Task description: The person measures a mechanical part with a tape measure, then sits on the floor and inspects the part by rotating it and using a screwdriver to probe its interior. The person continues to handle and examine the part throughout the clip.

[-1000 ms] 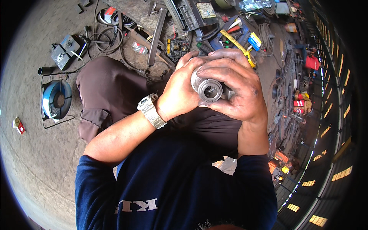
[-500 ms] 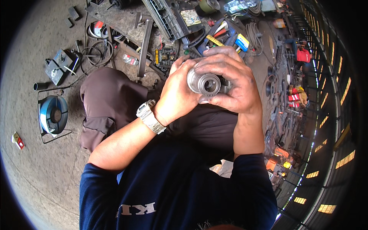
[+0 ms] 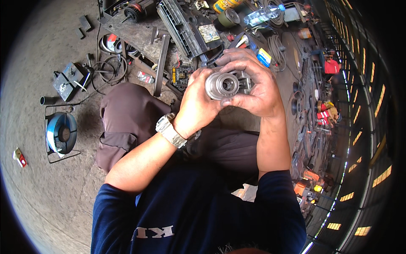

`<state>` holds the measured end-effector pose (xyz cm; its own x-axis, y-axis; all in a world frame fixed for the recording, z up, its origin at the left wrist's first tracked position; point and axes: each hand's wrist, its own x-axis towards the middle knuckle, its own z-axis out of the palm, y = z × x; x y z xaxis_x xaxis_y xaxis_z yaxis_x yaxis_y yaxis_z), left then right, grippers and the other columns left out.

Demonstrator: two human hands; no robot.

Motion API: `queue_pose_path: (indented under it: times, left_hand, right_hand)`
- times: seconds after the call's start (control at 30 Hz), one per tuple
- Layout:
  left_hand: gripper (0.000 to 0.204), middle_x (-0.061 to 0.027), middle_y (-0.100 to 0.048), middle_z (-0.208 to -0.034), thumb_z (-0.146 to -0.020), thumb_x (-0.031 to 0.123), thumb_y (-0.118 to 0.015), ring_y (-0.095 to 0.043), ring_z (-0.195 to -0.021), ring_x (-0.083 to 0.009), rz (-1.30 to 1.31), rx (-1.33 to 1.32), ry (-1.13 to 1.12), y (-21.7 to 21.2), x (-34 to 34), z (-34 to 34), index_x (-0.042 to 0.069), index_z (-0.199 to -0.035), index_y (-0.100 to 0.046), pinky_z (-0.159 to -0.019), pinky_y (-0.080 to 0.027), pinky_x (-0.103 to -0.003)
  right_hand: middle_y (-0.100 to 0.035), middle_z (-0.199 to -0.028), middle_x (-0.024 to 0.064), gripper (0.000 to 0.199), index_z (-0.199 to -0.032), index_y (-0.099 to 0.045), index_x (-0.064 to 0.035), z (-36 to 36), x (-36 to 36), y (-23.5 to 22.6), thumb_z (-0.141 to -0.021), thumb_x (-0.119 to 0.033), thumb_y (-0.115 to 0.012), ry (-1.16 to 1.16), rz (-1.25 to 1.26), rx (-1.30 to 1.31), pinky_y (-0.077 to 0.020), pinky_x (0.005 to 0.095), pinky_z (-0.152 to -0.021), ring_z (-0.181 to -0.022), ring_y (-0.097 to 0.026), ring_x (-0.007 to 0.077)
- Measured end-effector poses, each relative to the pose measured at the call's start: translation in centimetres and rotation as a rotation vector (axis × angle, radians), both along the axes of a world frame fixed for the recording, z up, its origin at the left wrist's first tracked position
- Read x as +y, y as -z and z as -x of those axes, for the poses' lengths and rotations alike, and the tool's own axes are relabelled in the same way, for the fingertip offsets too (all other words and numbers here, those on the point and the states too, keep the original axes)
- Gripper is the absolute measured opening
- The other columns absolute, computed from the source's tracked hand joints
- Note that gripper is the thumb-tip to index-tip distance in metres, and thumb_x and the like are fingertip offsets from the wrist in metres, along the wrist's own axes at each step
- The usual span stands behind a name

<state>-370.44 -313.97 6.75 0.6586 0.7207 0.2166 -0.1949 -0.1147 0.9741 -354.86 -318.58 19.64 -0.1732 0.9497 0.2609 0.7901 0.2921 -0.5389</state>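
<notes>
A shiny, stepped round metal part [image 3: 218, 86] with a bore in its end is held up in front of me, above my legs. My left hand [image 3: 196, 99] is closed round its left side, with a metal-banded watch [image 3: 170, 130] on the wrist. At the other side my right hand [image 3: 263, 91] curls about it, fingers arched over the top and thumb pressed underneath. A rougher, fork-shaped metal piece [image 3: 245, 82] shows between the round part and my right palm; whether the two are joined I cannot tell. Grime darkens my right fingers.
Beyond my hands lie a black slotted housing [image 3: 189, 31], a flat metal bar [image 3: 161, 65], a plastic bottle [image 3: 264, 16] and coiled cable [image 3: 277, 53]. A blue wire spool [image 3: 61, 133] stands on the floor at left. Hardware and tools line the right side.
My right fingers have lifted off the top of the metal part, uncovering the fork-shaped piece. The part has shifted slightly left and up, its bore turned a little. The whole view has moved slightly.
</notes>
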Motion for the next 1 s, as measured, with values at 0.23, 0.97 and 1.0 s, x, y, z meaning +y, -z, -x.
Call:
queue_pose_path:
  times: [0.23, 0.97, 1.0]
  left_hand:
    - [0.068, -0.0193, -0.064, -0.125, -0.071, 0.009, -0.095, -0.063, -0.119, -0.0367, 0.254, -0.109, -0.048, 1.0, 0.8, -1.0, -0.001, -0.128, -0.059, -0.105, -0.051, -0.046]
    - [0.067, -0.0213, -0.067, -0.12, -0.069, 0.014, -0.097, -0.065, -0.116, -0.0387, 0.334, -0.134, -0.148, 1.2, 1.3, -1.7, -0.003, -0.122, -0.06, -0.102, -0.053, -0.046]
    - [0.067, -0.0215, -0.066, -0.12, -0.069, 0.014, -0.097, -0.064, -0.115, -0.0393, 0.329, -0.136, -0.142, 1.2, 1.3, -1.7, -0.003, -0.123, -0.06, -0.102, -0.052, -0.047]
  right_hand:
    - [-0.073, -0.118, 0.0127, 0.054, -0.106, -0.073, -0.0035, 0.0, 2.8, 0.2, -0.065, -0.029, -0.097, -0.025, 0.069, 0.057, -0.0491, 0.0437, -0.106, -0.118, -0.067, 0.0309]
    - [-0.069, -0.123, 0.0156, 0.059, -0.107, -0.072, -0.002, -0.6, 5.3, 0.4, -0.067, -0.037, -0.096, -0.058, 0.23, 0.122, -0.0469, 0.0442, -0.106, -0.12, -0.063, 0.0297]
    - [-0.07, -0.123, 0.0155, 0.058, -0.107, -0.072, -0.002, -0.7, 5.2, 0.4, -0.067, -0.037, -0.096, -0.056, 0.228, 0.126, -0.047, 0.0442, -0.106, -0.12, -0.063, 0.0296]
